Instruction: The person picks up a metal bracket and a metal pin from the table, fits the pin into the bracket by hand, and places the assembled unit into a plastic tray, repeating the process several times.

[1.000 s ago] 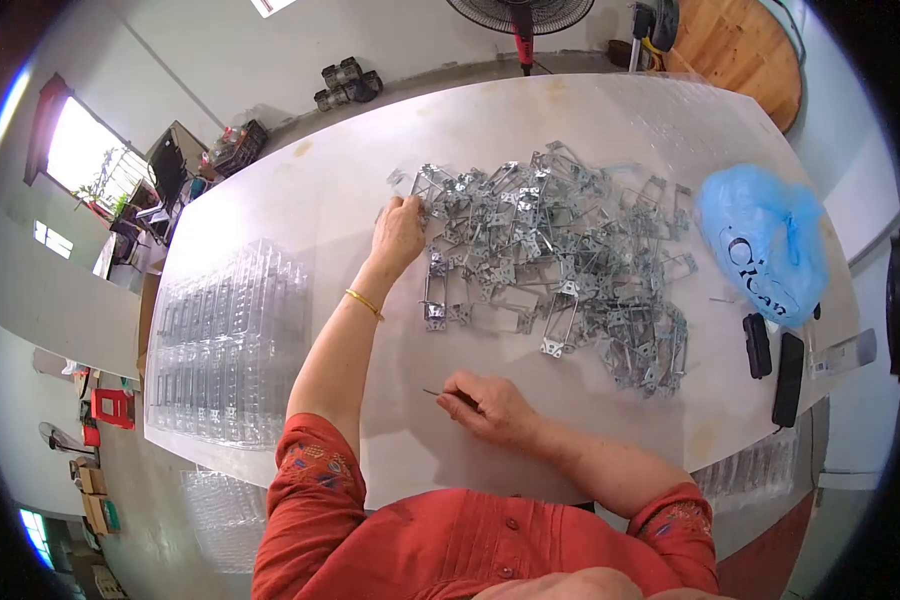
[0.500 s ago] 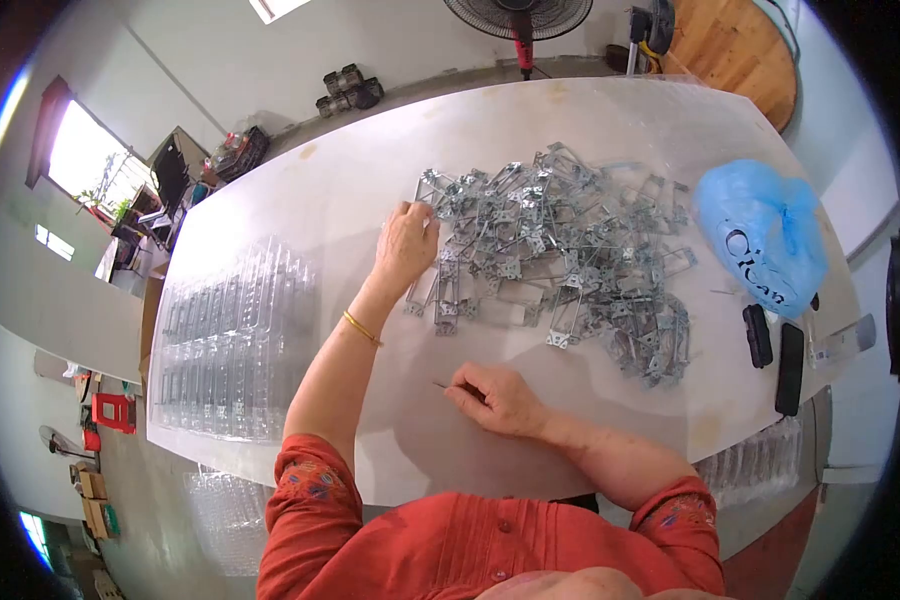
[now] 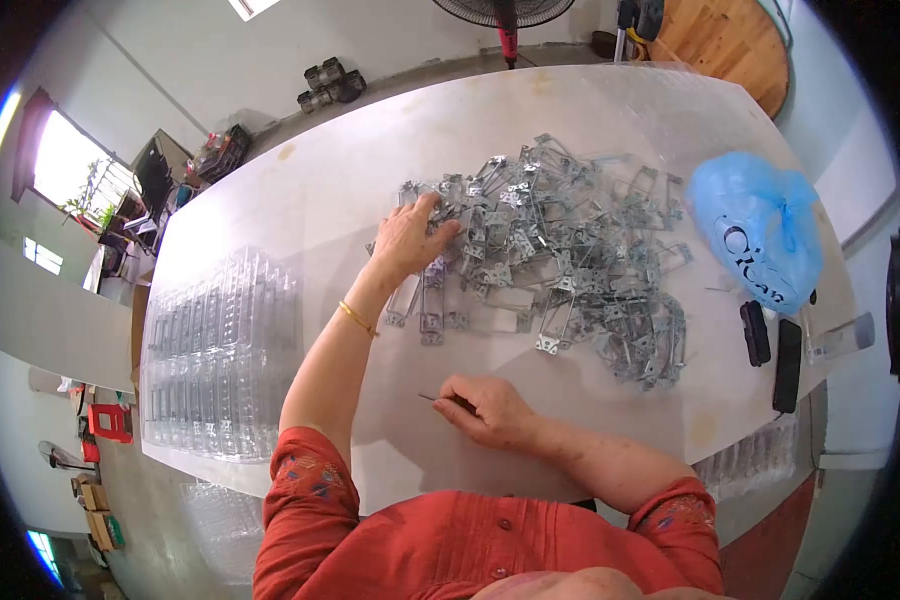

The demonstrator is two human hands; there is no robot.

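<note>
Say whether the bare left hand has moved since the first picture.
Yes: the bare left hand has shifted slightly right, towards the blue plastic bag, its thumb now over the silvery metal brackets.

Small workshop: a large worktable (image 3: 340,170) piled with metal brackets (image 3: 570,250), beside clear plastic trays (image 3: 220,355), with a fan (image 3: 507,12) behind.

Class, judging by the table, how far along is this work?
Apparently done: the clear trays, with rows of metal pieces inside. In hand: the left hand is at the pile of metal brackets; the right hand grips a thin rod. Remaining, it seems: that loose, tangled pile.
</note>
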